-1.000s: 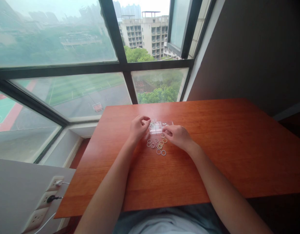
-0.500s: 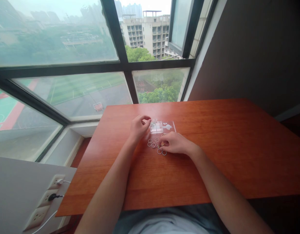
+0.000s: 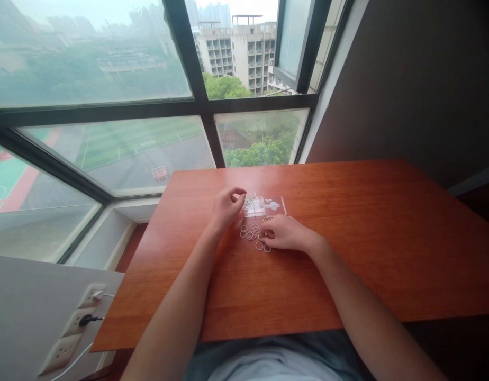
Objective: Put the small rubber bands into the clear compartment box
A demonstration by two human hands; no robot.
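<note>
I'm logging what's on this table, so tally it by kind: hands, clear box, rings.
Hands: 2 (left hand, right hand)
Clear box: 1
Rings: at least 7; overlap and the right hand hide the exact count
Total: at least 10

Small, thin, pale-coloured rings (image 3: pixel 250 236) are scattered in a loose, partly overlapping cluster; just beyond, a clear, rectangular plastic box (image 3: pixel 253 208) is set open, its white-printed transparent lid (image 3: pixel 274 205) laid rightward.
</note>
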